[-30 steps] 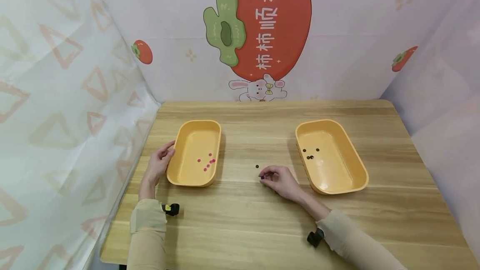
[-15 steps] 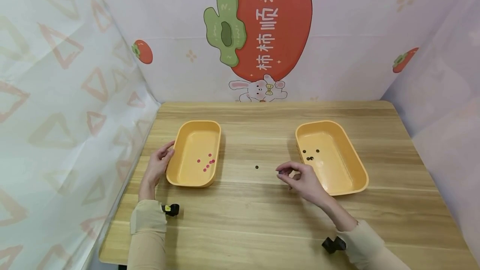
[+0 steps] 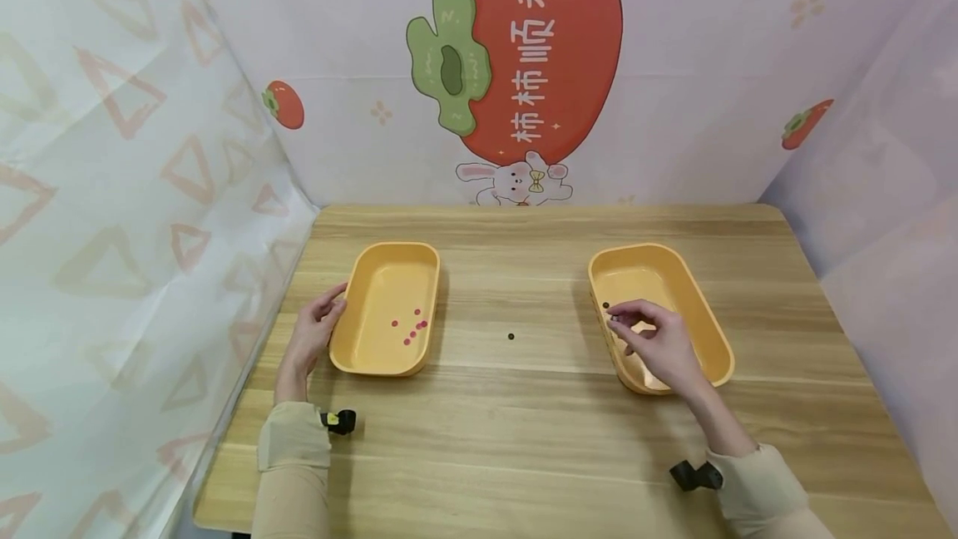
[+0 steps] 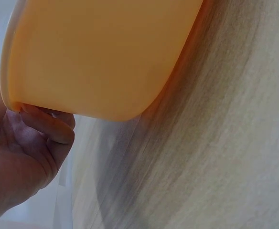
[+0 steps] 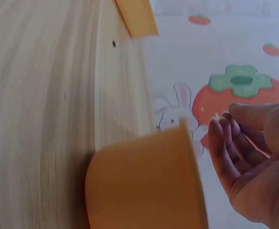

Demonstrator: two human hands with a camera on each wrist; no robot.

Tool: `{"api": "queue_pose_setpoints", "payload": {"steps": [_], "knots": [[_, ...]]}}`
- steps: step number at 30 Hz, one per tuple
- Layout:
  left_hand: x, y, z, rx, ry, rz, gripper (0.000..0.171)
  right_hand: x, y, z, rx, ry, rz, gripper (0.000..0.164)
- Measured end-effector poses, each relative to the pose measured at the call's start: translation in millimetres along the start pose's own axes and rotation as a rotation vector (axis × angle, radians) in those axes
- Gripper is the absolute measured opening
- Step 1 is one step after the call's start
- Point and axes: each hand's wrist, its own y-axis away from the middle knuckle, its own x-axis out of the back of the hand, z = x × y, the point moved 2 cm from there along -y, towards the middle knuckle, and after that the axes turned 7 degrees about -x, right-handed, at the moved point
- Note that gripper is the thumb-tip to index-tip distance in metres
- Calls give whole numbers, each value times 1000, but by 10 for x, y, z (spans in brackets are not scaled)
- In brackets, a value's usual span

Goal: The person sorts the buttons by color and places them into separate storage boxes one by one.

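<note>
In the head view my left hand [image 3: 313, 338] grips the left rim of the left yellow-orange tub [image 3: 383, 348]; the left wrist view shows curled fingers [image 4: 48, 126] under that tub's rim. Several small pink discs [image 3: 417, 312] lie inside it. Over the near left side of the right tub [image 3: 716, 348], my right hand [image 3: 659, 343] pinches a small dark disc [image 3: 614, 319] between thumb and index finger. One black disc [image 3: 605, 305] shows on that tub's floor, and the hand hides the others there. Between the tubs, a single black disc [image 3: 511, 337] lies on the table.
Both tubs stand on a wood-grain table [image 3: 479, 439]. A printed backdrop [image 3: 688, 123] rises behind the table, with fabric at both sides. Each wrist carries a small black camera, the left camera [image 3: 340, 422] and the right camera [image 3: 696, 476].
My right hand has lifted the small dark disc from the table and carried it rightward over the right tub. The left hand has kept its hold on the left tub.
</note>
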Motion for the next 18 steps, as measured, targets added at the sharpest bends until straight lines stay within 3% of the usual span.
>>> {"api": "queue_pose_setpoints", "payload": {"steps": [18], "knots": [[2, 13, -5, 14, -7, 7, 54, 279, -104, 341, -109, 190, 101, 17]]}}
